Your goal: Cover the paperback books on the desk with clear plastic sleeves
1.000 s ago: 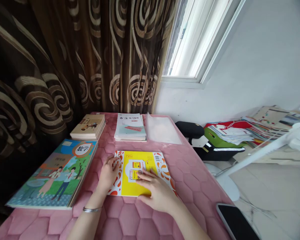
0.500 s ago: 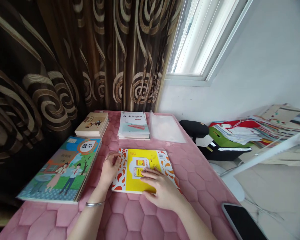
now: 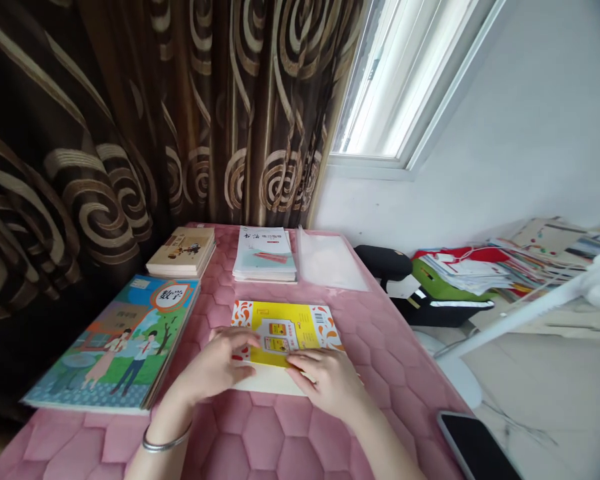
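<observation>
A yellow book point(image 3: 300, 323) with red and orange drop shapes along its sides lies in the middle of the table. Its top cover is raised at the near edge, and a cream page point(image 3: 270, 380) shows beneath. My right hand point(image 3: 330, 383) has its fingers on the cover's near edge and its thumb below, pinching it. At the book's left side, my left hand point(image 3: 220, 363) rests with fingers over the cover and thumb apart, low on the cream page. A silver bangle circles the left wrist.
A pink quilted cloth point(image 3: 260, 440) covers the table. Textbooks point(image 3: 115, 340) and tan books point(image 3: 180, 253) are stacked at left. White booklets point(image 3: 265, 257) and clear plastic sheets point(image 3: 330, 260) lie behind. A phone point(image 3: 475, 447) sits at the right edge, beside a white fan point(image 3: 520, 333).
The yellow book's cover has come up at its near edge, exposing the cream page. My left hand has moved right and nearer, onto the book. My right hand has closed on the cover's edge.
</observation>
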Available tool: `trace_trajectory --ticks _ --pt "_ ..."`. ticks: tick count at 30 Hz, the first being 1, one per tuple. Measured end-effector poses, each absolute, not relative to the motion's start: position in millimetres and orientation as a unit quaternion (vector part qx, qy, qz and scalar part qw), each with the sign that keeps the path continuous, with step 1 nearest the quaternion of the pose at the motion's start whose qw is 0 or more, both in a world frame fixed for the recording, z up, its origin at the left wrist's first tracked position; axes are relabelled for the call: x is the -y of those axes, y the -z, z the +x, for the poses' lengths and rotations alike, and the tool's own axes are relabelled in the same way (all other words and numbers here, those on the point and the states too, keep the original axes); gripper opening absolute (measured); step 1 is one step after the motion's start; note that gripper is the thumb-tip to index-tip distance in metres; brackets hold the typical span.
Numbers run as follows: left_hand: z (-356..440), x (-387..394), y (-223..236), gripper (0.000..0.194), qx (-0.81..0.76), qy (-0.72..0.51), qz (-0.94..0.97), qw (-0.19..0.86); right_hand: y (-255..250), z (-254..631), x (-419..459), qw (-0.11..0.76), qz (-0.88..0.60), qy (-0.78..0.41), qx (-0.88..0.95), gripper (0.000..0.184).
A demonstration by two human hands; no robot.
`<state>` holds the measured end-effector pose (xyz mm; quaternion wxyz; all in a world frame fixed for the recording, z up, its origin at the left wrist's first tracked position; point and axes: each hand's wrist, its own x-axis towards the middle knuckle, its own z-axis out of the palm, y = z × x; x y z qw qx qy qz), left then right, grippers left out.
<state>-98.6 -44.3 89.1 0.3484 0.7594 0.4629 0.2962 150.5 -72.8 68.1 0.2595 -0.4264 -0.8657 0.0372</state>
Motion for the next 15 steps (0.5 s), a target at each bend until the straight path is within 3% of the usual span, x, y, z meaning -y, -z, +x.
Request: trace_trajectory --ticks 6,11,15 --pt "-103 22 -67 0.022 -0.499 -0.41 0.66 0.384 -69 155 67 0.301 -0.461 0.122 0.826 0.028" --pt "-96 7 -37 0.034 -0.579 -0.442 0.593 0.344 -79 143 63 0.33 -0.456 0.218 0.798 0.039" --pt "-89 2 -29 0.041 -0.599 -0.445 0.575 0.335 -73 115 52 0.293 -0.386 0.213 0.848 0.038"
